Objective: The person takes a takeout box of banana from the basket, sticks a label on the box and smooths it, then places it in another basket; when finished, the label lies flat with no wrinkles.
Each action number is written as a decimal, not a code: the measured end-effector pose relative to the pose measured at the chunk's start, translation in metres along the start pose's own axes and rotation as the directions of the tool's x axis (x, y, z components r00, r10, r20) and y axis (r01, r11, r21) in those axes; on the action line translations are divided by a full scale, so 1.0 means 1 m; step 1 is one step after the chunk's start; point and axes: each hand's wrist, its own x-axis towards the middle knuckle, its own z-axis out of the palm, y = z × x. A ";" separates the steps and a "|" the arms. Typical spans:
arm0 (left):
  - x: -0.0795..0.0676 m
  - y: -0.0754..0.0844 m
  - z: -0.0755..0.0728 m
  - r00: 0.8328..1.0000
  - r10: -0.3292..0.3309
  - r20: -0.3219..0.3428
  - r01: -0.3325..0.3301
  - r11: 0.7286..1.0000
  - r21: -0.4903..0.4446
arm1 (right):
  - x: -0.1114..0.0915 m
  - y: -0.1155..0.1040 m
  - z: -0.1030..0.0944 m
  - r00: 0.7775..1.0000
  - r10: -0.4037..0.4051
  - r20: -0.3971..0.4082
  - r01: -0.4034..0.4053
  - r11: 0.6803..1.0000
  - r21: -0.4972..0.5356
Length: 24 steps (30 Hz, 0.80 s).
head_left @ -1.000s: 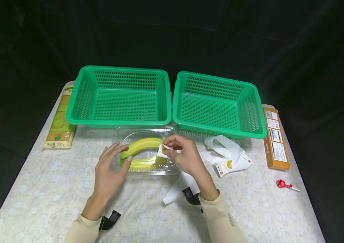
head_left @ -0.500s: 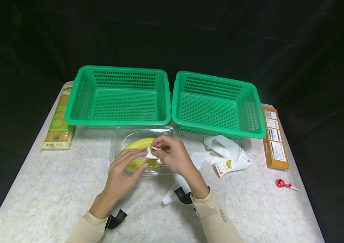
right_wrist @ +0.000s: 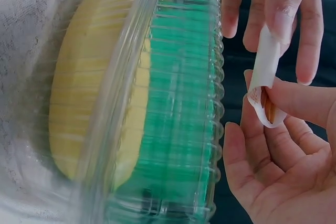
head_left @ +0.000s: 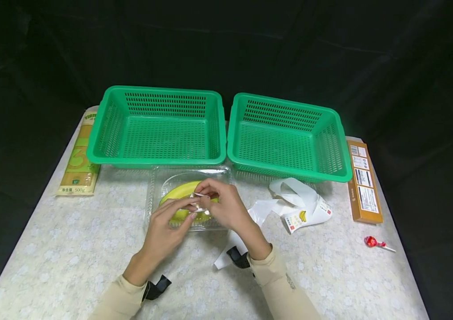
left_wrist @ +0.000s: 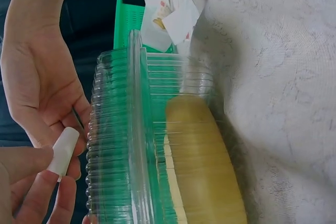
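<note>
A small curled white label [right_wrist: 266, 61] is held between both hands over a clear plastic clamshell box [head_left: 151, 191]. In the right wrist view my right hand [right_wrist: 289, 156] pinches its lower end, thumb against fingers. My left hand [left_wrist: 31, 192] has its thumb and fingers on the label's other end. In the head view the left hand [head_left: 166, 231] comes from the lower left and the right hand [head_left: 228, 209] from the right, fingertips meeting. Yellow bananas [head_left: 180, 192] lie in the box, partly hidden by the hands.
Two green baskets [head_left: 156, 162] [head_left: 290, 174] stand behind the box. A white strip of banana labels [head_left: 304, 218] lies loosely to the right. A red lollipop [head_left: 370, 242] and an orange box [head_left: 364, 186] are at far right, a yellow-green noodle packet [head_left: 78, 164] at far left.
My left hand has moved right, from beside the bananas to the label. The right hand has brought the label left from the box's right end, and both hands now hold it.
</note>
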 end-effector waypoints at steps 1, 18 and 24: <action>0.000 0.000 0.000 1.000 0.000 0.004 0.000 1.000 -0.002 | 0.001 0.000 0.000 1.000 -0.004 -0.002 0.004 1.000 -0.006; 0.003 -0.002 -0.001 0.999 0.026 -0.035 -0.024 0.998 0.052 | 0.009 -0.004 0.001 0.999 -0.009 -0.031 0.009 1.000 0.000; 0.001 -0.004 -0.001 0.999 0.020 -0.047 -0.017 0.998 0.060 | 0.009 -0.004 0.003 1.000 0.008 -0.013 -0.008 1.000 0.003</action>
